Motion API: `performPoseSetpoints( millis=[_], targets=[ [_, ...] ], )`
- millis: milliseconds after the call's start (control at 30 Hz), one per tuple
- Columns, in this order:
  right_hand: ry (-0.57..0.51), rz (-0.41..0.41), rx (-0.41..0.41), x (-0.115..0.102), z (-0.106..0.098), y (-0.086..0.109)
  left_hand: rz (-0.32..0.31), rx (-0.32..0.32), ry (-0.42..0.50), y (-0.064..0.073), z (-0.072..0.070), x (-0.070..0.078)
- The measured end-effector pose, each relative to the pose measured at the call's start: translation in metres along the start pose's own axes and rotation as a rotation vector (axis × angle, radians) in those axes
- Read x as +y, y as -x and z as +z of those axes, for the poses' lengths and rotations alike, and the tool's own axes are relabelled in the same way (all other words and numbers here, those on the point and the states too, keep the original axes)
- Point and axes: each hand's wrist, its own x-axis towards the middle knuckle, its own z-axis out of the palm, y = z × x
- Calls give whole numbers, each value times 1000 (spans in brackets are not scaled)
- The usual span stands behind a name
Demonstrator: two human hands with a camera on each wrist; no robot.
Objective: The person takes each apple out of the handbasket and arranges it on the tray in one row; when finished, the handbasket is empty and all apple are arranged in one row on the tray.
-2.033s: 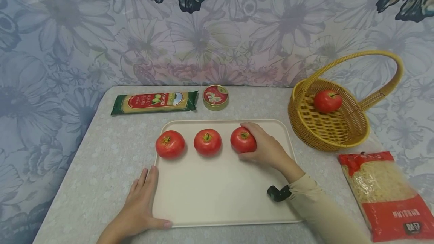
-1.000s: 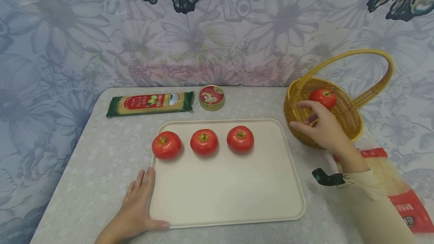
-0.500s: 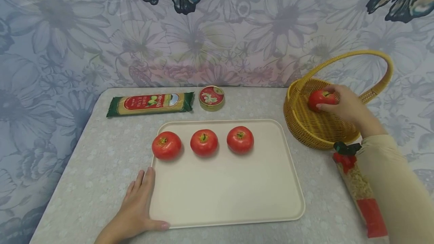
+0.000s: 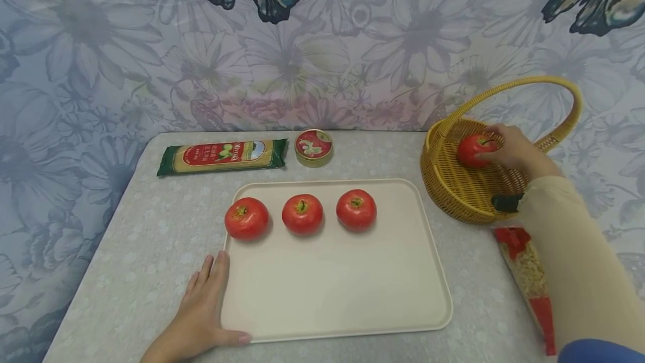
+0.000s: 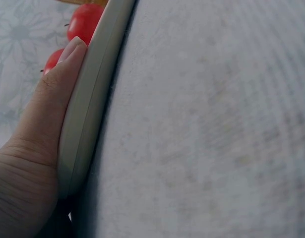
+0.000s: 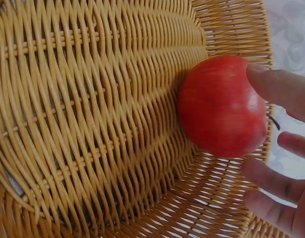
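Observation:
One red apple (image 4: 473,150) lies inside the yellow wicker basket (image 4: 450,199). My right hand (image 4: 516,152) reaches in over the basket's right side and grips that apple between thumb and fingers. Up close in the right wrist view, the thumb presses the apple (image 6: 219,106) near its stem, with the fingers below. A beige tray (image 4: 332,284) carries three more apples in a row: a left one (image 4: 246,218) over the tray's edge, a middle one (image 4: 302,214) and a right one (image 4: 356,210). My left hand (image 4: 199,312) rests with straight fingers against the tray's near left corner.
Behind the tray lie a green-ended pasta packet (image 4: 221,157) and a round red-lidded tin (image 4: 313,147). A red and clear bag (image 4: 526,273) lies at the right, partly under my right sleeve. The basket's tall handle (image 4: 574,99) arches beside my right hand.
My right hand has left the right apple on the tray, moved right to the basket and taken hold of the apple there. The left hand has stayed at the tray.

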Motion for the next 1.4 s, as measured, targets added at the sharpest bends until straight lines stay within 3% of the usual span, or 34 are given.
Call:
performPoseSetpoints(
  millis=[367, 633, 900, 1067, 1267, 1400],
  targets=[
    [-60, 25, -48, 7, 12, -10, 18, 32, -8, 3, -1, -1],
    [-22, 19, -22, 10, 19, -9, 0, 25, 0, 2, 0, -1],
    [-74, 37, -27, 9, 22, -7, -5, 23, -12, 1, 0, -1],
    [-45, 9, -70, 4, 22, -4, 11, 35, -17, 3, -1, 0],
    [-41, 14, -181, 0, 23, 1, 39, 50, -18, 3, -2, 1],
    [-40, 15, -187, -1, 25, 4, 25, 38, -15, 3, -1, 0]
  ],
)
